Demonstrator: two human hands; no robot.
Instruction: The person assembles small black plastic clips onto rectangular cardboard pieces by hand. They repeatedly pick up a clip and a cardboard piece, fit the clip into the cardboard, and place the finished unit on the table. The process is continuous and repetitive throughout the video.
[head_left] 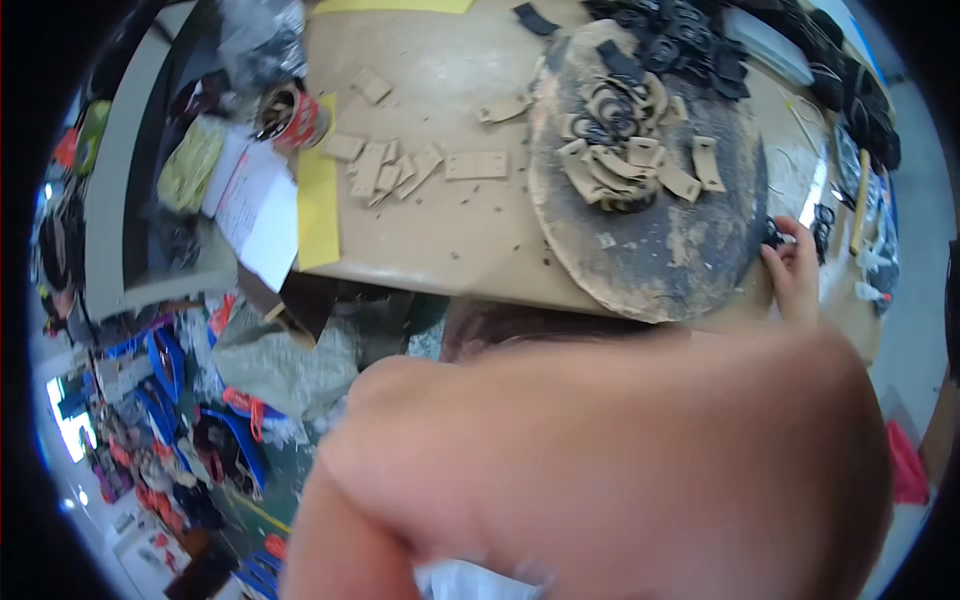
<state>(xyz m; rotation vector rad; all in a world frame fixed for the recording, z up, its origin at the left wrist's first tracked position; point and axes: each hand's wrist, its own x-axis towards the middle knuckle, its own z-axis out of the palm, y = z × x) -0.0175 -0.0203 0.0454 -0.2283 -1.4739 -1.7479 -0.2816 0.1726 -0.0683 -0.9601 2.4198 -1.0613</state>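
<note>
At the right edge of a round, worn dark board (665, 255), my right hand (795, 268) has its fingers closed on a small black piece (774, 234), partly hidden by the fingertips. A large, blurred bare arm or hand (600, 440) fills the lower half of the view, very close. It seems to belong to my left side, but its fingers cannot be made out. Beige strap tabs (708, 165) lie heaped on the board, some around dark rings (612, 108). Black strap pieces (680, 40) are piled at the board's far side.
Loose beige tabs (476, 165) lie on the tan table (430, 230). Left are a red tin (295, 118), a paper sheet (262, 215) and a yellow strip (319, 215). A wooden stick (859, 205) and a red-tipped white bottle (872, 292) lie right. Blue bins (235, 440) stand below left.
</note>
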